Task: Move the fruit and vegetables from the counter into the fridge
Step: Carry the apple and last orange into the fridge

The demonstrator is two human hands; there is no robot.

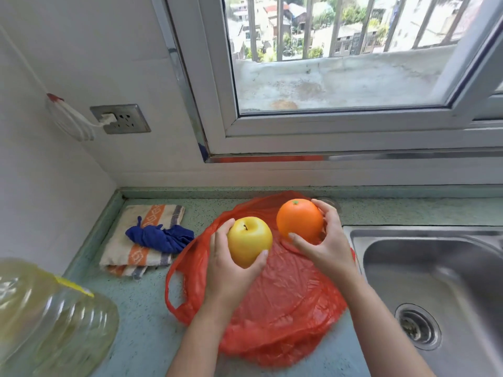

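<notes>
A yellow apple [249, 240] is gripped in the left hand [228, 270], fingers curled round it, and an orange [299, 220] is clasped in the right hand [330, 246], thumb and fingers wrapped on its sides; both fruits are held side by side, slightly apart, above a red plastic bag [283, 303] spread flat on the green speckled counter [141, 330]. A striped towel [130, 251] with a blue cloth [160, 238] on it is seen left of the bag, a steel sink [435, 273] right, an oil bottle [46, 317] near left.

Barred window [340, 53] above steel sink [435, 281]
</notes>
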